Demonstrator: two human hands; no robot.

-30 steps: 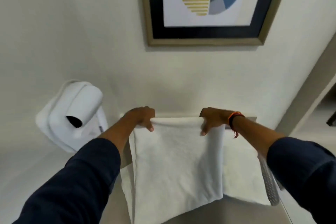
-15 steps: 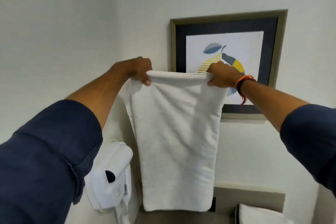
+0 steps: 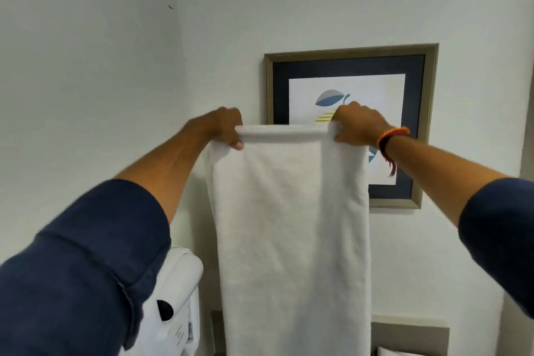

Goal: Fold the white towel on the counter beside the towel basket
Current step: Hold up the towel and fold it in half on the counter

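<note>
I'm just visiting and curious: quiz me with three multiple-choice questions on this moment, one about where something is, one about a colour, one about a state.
1. Where is the framed picture?
A. on the wall behind the towel
B. flat on the counter
C. in the left hand

2. What colour are the sleeves?
A. red
B. dark blue
C. yellow

3. How is the white towel held?
A. crumpled in one hand
B. lying flat
C. hanging down, top edge gripped at both ends

Answers: 1 A, the frame hangs on the wall, partly hidden by the towel. 2 B, both forearms show dark blue cuffs. 3 C, the left hand and right hand grip its top edge.
</note>
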